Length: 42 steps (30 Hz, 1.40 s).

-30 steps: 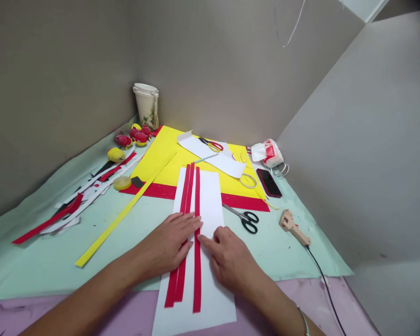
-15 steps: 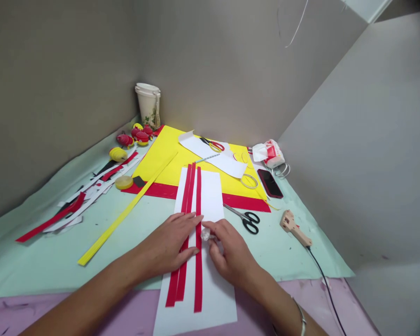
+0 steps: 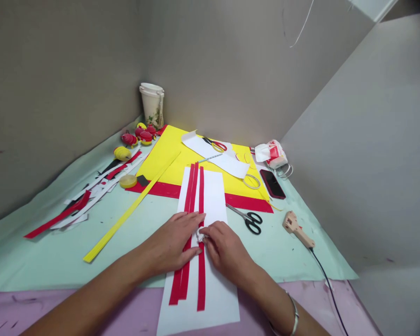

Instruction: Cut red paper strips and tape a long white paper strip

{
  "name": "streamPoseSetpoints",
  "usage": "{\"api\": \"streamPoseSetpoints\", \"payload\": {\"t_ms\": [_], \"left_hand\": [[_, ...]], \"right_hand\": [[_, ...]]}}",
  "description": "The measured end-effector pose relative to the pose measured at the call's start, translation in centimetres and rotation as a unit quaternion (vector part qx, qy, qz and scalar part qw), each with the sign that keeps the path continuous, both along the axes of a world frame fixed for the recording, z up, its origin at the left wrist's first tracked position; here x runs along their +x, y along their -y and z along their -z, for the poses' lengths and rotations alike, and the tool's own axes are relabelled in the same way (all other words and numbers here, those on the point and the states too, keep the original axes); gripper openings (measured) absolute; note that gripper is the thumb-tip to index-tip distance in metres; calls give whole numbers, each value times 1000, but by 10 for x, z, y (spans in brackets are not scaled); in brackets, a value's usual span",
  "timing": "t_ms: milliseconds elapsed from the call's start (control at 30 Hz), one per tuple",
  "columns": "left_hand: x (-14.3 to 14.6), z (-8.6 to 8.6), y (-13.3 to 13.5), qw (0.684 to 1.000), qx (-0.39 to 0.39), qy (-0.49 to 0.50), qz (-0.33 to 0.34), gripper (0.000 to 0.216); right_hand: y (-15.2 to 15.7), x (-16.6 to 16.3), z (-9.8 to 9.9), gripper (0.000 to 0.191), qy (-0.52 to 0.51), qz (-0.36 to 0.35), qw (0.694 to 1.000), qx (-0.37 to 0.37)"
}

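The right hand [image 3: 226, 245] is closed with its fingertips, and between them it pinches a small white scrap [image 3: 200, 234], which is at the single red strip [image 3: 201, 280]. The left hand [image 3: 177, 242] is flat and grasps nothing; it presses on the pair of red strips [image 3: 192, 186], and its longest fingers reach over the single strip. All these strips lie lengthwise on a white sheet [image 3: 215, 196], just beside each other. Near the sheet, on its right, are scissors with black handles [image 3: 252, 223]; on its left lies a long yellow strip [image 3: 133, 207], slanting. Behind, the white sheet overlaps a large yellow sheet [image 3: 175, 140], with a red sheet [image 3: 250, 203] under it. Farther right on the table [image 3: 126, 275] are a glue gun [image 3: 298, 229] with black cord, a phone [image 3: 273, 183] with dark screen, and a tissue pack [image 3: 277, 154], whose red-and-white print is too small for reading. At the back corner stands a white cup [image 3: 152, 105] with leaf pattern; its small marks cannot be read.
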State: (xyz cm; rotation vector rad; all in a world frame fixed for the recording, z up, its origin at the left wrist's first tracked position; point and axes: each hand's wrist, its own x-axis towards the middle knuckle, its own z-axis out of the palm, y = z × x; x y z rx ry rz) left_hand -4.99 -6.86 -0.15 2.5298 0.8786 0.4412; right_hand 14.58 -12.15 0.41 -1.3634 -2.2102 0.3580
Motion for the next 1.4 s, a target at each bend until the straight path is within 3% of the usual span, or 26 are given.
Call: {"api": "streamPoseSetpoints", "payload": {"t_ms": [667, 800, 967, 1033, 1067, 1133, 1233, 1400], "left_hand": [[-1, 1, 0, 1000, 19, 13, 7, 61], [-2, -2, 1, 1000, 17, 4, -2, 63], [-2, 2, -3, 997, 69, 17, -30, 54], [-2, 5, -6, 995, 81, 25, -47, 48], [-2, 7, -7, 995, 82, 28, -53, 46], [-2, 9, -8, 995, 79, 31, -59, 43], [-2, 9, -7, 996, 69, 28, -57, 43], [-2, 9, -5, 996, 66, 28, -56, 44]], "right_hand": [[-1, 7, -1, 28, 14, -17, 999, 40], [-11, 27, -4, 28, -7, 73, 994, 85], [-8, 33, -6, 33, -25, 145, 986, 84], [2, 25, -10, 33, -90, 155, 983, 38], [8, 21, -12, 33, -136, 153, 979, -21], [21, 12, -18, 34, -240, 145, 940, -193], [36, 5, -25, 42, -360, 147, 842, -374], [46, 1, -30, 52, -483, 170, 741, -435]]}}
